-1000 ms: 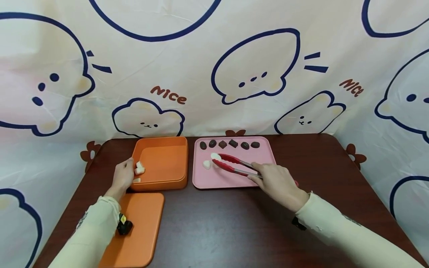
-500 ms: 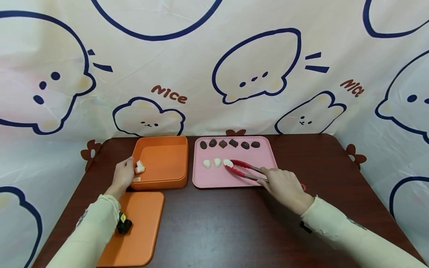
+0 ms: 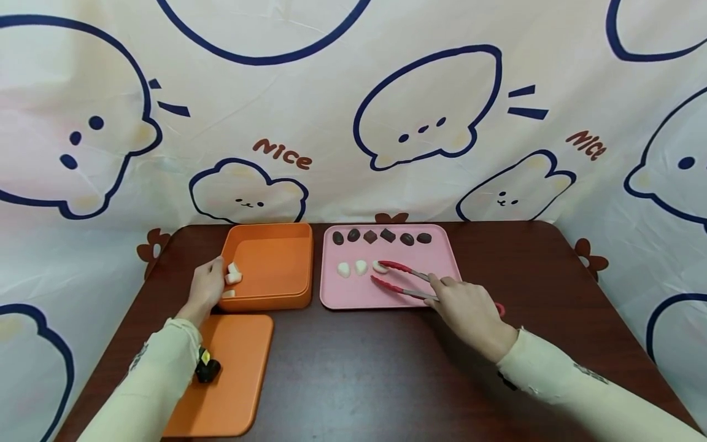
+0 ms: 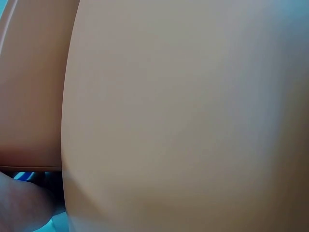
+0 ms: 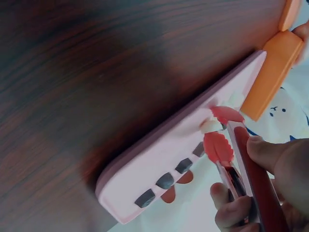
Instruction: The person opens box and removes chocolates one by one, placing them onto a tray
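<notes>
My right hand (image 3: 469, 316) holds a pair of red-tipped metal tongs (image 3: 399, 289) over the pink tray (image 3: 353, 298). The tong tips are parted, with one right at a white chocolate (image 3: 379, 266), third in a row with two other white chocolates (image 3: 352, 268). Behind them runs a row of several dark chocolates (image 3: 370, 236). My left hand (image 3: 205, 285) grips the left wall of an orange box (image 3: 276, 302), its fingers partly hidden behind the rim. Inside the box, a few white chocolates (image 3: 234, 277) lie against that left side. In the right wrist view, thumb and fingers wrap the tongs' handles (image 5: 258, 179).
An orange lid (image 3: 237, 387) lies on the dark wooden table (image 3: 353, 380) in front of the box, partly under my left forearm. A small black device (image 3: 208, 370) sits at the left wrist. A patterned cloth (image 3: 331, 123) hangs behind the table.
The tongs carried a white chocolate rightward along the tray and let it go beside two others; their tips have spread. My left hand stays on the box.
</notes>
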`<action>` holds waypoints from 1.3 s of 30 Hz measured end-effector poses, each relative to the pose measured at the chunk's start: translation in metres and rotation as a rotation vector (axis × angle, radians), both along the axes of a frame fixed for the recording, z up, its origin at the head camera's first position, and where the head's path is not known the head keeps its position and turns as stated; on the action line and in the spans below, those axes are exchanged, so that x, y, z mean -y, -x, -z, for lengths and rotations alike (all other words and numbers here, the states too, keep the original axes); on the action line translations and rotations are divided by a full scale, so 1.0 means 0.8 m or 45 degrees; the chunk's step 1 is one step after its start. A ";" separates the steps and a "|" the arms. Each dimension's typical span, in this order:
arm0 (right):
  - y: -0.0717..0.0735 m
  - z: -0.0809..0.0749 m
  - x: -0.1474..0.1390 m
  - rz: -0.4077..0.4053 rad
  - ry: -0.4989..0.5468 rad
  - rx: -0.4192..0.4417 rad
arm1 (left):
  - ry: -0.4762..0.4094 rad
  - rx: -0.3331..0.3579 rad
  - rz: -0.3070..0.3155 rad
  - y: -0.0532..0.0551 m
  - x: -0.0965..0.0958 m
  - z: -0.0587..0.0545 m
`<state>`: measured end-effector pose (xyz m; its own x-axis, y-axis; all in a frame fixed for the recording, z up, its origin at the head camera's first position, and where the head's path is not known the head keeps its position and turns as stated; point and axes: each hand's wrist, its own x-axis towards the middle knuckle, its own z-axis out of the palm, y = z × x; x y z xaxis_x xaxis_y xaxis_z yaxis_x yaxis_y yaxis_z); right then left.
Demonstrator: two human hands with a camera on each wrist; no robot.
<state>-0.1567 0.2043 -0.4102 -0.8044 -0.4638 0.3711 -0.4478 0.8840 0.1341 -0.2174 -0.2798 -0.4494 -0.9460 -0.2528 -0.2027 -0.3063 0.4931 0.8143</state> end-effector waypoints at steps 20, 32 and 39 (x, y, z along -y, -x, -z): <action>0.045 -0.012 -0.025 0.127 0.568 0.930 | -0.013 -0.022 0.011 0.005 0.002 -0.004; 0.048 -0.011 -0.031 0.190 0.548 0.880 | -0.029 0.001 0.019 0.003 0.001 -0.003; 0.045 -0.010 -0.029 0.177 0.566 0.883 | -0.040 -0.009 0.040 0.000 0.002 0.001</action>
<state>-0.1931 0.2276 -0.4020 -0.9570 -0.2705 -0.1044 -0.1830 0.8427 -0.5064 -0.2173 -0.2812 -0.4504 -0.9549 -0.2164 -0.2033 -0.2851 0.4768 0.8315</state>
